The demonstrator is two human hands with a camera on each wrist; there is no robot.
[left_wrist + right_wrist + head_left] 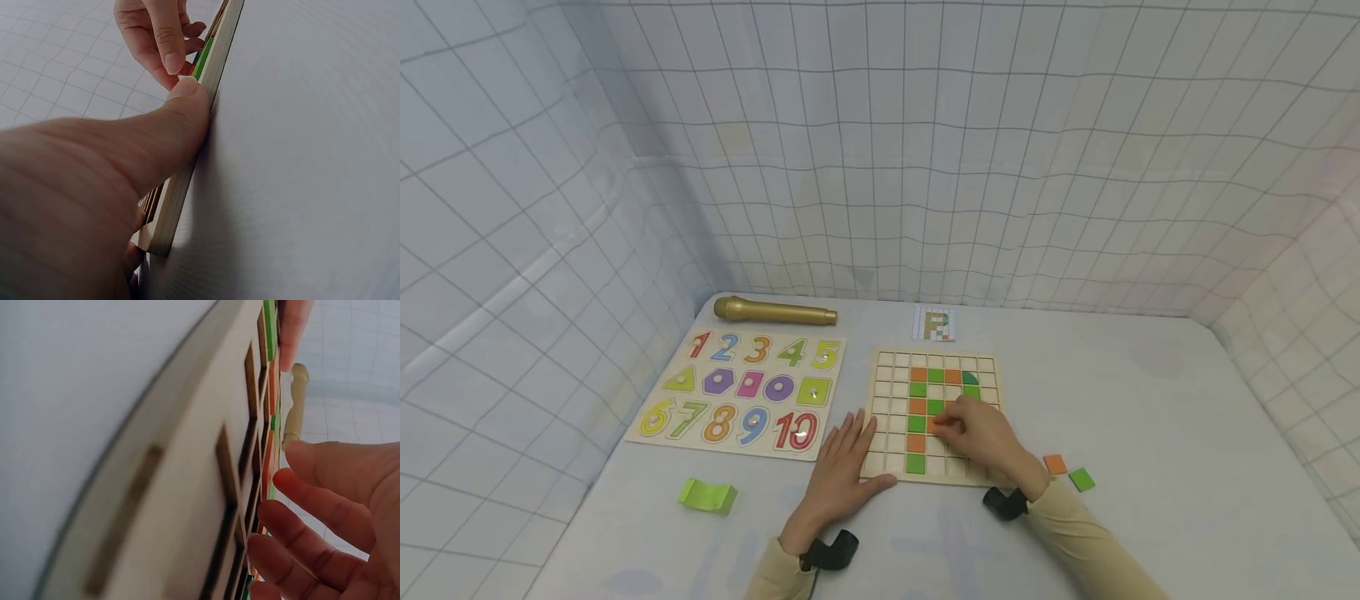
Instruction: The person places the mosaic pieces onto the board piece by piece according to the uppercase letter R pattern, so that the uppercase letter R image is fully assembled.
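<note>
A wooden grid board (886, 442) lies on the table with orange and green square tiles in its cells, plus a dark green rounded tile (970, 378) near its far right corner. My left hand (842, 479) rests flat at the board's near left corner, its fingers along the left edge and the thumb (181, 109) on the front edge. Over the board's middle, my right hand (981, 433) pinches an orange tile (933, 426) between thumb and index finger, right beside a green tile in the column. That hand hides several cells on the board's right side.
A loose orange tile (1055, 464) and green tile (1082, 479) lie right of the board. Behind it is a small pattern card (934, 323). To the left are a number puzzle (733, 392), a gold toy microphone (775, 312) and a light green block (708, 496).
</note>
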